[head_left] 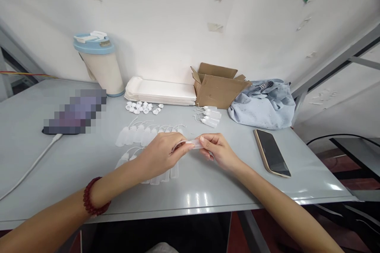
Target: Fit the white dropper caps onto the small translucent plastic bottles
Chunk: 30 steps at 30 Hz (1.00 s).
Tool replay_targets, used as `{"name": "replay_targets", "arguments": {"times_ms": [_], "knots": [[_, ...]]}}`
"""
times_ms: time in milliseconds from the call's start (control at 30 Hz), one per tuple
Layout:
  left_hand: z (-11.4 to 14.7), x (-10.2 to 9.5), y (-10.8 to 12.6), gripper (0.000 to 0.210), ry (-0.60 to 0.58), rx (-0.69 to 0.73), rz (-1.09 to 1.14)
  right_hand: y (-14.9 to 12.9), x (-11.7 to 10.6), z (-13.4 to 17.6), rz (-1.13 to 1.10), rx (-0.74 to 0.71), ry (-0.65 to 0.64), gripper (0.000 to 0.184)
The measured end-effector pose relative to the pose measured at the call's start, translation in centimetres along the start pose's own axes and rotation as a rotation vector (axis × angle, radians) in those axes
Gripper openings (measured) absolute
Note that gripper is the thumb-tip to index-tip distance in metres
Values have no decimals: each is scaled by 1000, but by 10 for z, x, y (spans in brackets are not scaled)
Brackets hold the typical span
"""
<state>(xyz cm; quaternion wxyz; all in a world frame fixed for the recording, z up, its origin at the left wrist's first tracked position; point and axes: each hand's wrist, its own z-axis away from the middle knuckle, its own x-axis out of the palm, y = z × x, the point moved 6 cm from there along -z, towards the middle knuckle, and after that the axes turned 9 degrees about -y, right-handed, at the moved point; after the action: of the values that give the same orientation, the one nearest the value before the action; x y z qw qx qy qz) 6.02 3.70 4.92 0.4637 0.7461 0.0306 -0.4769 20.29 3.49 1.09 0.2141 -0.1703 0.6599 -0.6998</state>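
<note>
Between both hands is a small translucent plastic tube (195, 144) with a thin white cord at its left end. My left hand (166, 148) is closed on the corded end, thumb on top. My right hand (218, 148) pinches the other end between thumb and fingers. Under and behind my left hand lie two rows of similar translucent tubes (135, 134) with cords; the hand partly hides the nearer row. Several more corded tubes (211, 116) lie beyond the hands, slightly right. A cluster of small white caps (144, 107) sits further back on the left.
On the grey table (216, 189) stand a tumbler (103, 65), a stack of white flat packs (162, 91) and an open cardboard box (221, 91). A light blue cloth (263, 104) lies beside the box. A phone (272, 153) rests right; a charging cable (32, 166) runs left.
</note>
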Motion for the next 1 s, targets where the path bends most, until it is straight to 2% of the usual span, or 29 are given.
{"name": "replay_targets", "arguments": {"times_ms": [100,200,367,533,667,800,1000], "knots": [[0,0,-2,34,22,27,-26,1,0,-1,-3,16,-4,45],[-1,-3,-8,32,26,-7,21,2,-1,-1,-12,31,16,42],[-5,-20,-22,31,77,-93,21,-4,-14,-2,26,-51,138,36],[-8,-43,-51,27,198,-174,-260,-12,-35,0,255,-76,314,38],[-9,-55,-75,29,242,-167,-471,-19,-48,3,487,-103,422,42],[-11,-57,-91,33,206,-156,-532,-23,-54,3,699,-163,472,44],[-15,-53,-107,38,119,-150,-602,-11,-60,-1,795,-85,479,42]]}}
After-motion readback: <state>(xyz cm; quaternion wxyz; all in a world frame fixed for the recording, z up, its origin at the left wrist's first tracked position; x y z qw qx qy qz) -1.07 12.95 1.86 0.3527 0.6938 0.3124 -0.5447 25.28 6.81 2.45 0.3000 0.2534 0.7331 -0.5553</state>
